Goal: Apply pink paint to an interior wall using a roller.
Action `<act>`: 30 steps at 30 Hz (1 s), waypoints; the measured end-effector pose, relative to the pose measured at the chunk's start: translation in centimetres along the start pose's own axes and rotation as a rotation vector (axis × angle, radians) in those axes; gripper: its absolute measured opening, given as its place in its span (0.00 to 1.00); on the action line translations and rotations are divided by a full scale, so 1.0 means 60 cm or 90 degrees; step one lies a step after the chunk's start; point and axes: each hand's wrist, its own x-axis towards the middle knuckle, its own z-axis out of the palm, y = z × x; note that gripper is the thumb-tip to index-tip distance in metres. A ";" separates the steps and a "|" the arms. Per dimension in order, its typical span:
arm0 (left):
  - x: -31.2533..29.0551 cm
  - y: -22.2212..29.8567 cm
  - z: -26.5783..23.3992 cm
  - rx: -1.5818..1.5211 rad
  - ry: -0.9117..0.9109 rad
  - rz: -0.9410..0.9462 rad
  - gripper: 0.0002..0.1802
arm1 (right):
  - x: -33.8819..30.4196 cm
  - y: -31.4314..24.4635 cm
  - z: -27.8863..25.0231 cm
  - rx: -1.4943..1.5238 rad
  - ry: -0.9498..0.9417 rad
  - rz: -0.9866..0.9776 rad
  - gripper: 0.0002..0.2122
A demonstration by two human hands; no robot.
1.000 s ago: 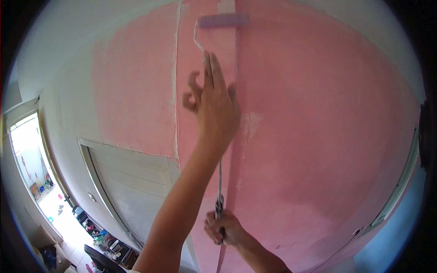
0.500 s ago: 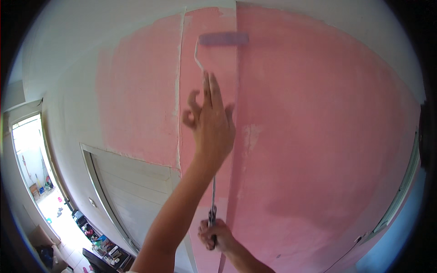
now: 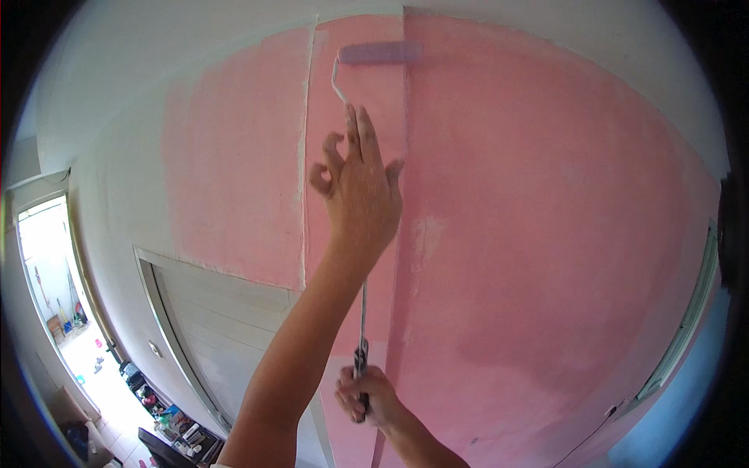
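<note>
A long-handled paint roller with a purplish sleeve rests high on the pink wall, across a vertical corner edge. My right hand is wrapped around its dark handle, low in the middle. Higher up, my left hand is raised with its back towards me, in front of the roller's thin rod. Two of its fingers point straight up to the bent wire frame; the others are apart and partly curled. The left palm is hidden, so its contact with the rod cannot be made out.
A grey-white door in a frame stands at lower left. Beyond it is a bright open doorway. Cluttered items line the floor at lower left. A window frame edges the right side, with a thin cable below.
The roller sleeve has moved slightly up the wall. Both hands have risen a little with it; their poses are nearly the same.
</note>
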 end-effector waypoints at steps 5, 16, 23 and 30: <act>0.033 -0.008 -0.008 0.040 0.021 0.010 0.37 | 0.006 -0.013 0.031 0.020 -0.043 -0.012 0.14; 0.068 -0.025 -0.011 0.030 -0.006 0.022 0.34 | 0.042 -0.021 0.068 0.028 -0.050 -0.033 0.14; 0.089 -0.027 0.012 0.024 0.037 0.028 0.37 | 0.069 -0.037 0.048 -0.013 -0.032 -0.078 0.14; 0.073 -0.029 -0.002 0.012 0.008 0.038 0.37 | 0.067 -0.017 0.040 -0.024 -0.042 -0.083 0.14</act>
